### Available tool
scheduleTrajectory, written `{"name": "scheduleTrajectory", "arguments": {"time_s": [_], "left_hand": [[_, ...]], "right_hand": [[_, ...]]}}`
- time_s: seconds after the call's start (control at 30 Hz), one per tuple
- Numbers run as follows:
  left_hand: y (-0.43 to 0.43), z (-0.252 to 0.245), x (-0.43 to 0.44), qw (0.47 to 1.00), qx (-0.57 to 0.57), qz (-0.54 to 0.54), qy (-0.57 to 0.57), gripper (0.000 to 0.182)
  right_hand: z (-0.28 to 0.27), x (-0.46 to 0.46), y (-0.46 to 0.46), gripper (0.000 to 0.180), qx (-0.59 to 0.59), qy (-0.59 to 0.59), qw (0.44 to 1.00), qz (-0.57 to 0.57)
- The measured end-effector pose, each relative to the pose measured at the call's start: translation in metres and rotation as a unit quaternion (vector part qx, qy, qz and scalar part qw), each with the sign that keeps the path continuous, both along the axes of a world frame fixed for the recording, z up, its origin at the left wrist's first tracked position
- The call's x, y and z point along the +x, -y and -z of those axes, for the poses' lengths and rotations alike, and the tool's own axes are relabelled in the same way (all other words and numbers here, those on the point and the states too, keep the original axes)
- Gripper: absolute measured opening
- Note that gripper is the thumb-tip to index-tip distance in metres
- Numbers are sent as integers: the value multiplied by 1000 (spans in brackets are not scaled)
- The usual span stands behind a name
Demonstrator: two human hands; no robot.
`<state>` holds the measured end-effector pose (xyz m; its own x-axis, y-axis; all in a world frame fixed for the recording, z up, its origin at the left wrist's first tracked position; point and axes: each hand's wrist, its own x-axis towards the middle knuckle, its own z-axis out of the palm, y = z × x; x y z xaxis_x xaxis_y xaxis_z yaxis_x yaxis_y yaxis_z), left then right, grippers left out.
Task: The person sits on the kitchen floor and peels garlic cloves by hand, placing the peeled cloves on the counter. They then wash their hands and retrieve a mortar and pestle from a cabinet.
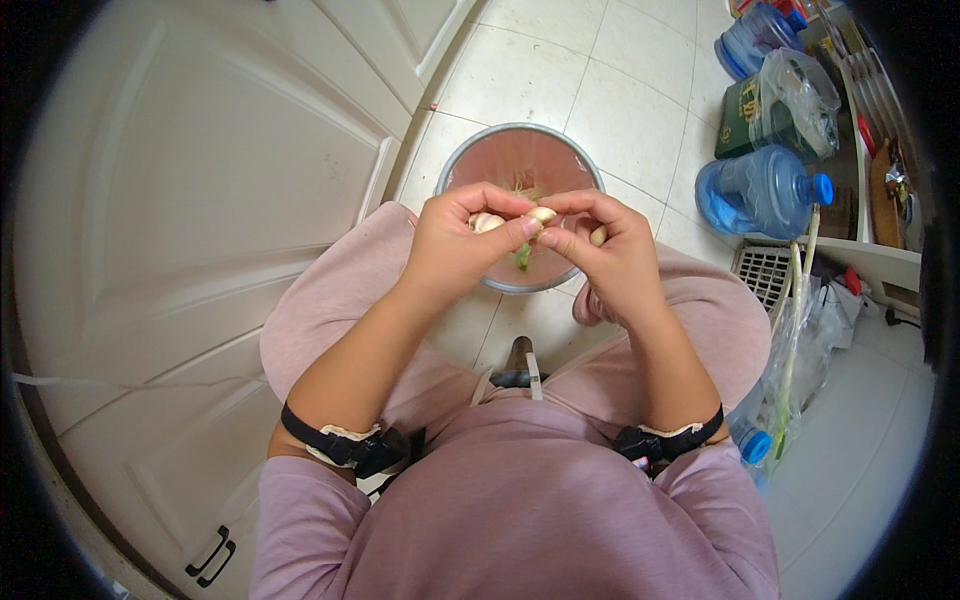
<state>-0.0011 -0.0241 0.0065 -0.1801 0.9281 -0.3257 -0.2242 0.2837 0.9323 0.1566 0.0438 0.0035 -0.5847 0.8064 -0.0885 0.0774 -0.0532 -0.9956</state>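
Note:
My left hand [465,229] holds part of a garlic bulb [486,223] in its curled palm. A pale garlic clove [541,214] sits between the thumbs and forefingers of both hands, whose fingertips nearly meet. In the curled fingers of my right hand [615,247] a second garlic clove [598,235] is tucked. Both hands are above a round bin [517,285] with a grey rim and a reddish inside. Green vegetable scraps [523,259] lie in it, partly hidden by my fingers.
White cabinet doors [187,187] rise close on the left. To the right are blue water jugs [757,191], a green box [739,116] under a plastic bag, and long scallions [799,315] in plastic. My knees flank the bin on the tiled floor [630,97].

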Motion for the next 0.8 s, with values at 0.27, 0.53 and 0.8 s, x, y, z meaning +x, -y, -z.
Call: {"name": "scheduleTrajectory", "arguments": {"time_s": [0.27,0.53,0.8], "left_hand": [[2,-4,2,973,136,21,-188,11],[1,5,-2,846,312,24,-431,16],[1,8,-2,826,333,18,-454,13]], "right_hand": [[7,7,-7,13,-303,-92,948,-12],[11,4,-6,18,-416,-127,900,-40],[13,6,-4,15,-405,-115,906,-48]]}}
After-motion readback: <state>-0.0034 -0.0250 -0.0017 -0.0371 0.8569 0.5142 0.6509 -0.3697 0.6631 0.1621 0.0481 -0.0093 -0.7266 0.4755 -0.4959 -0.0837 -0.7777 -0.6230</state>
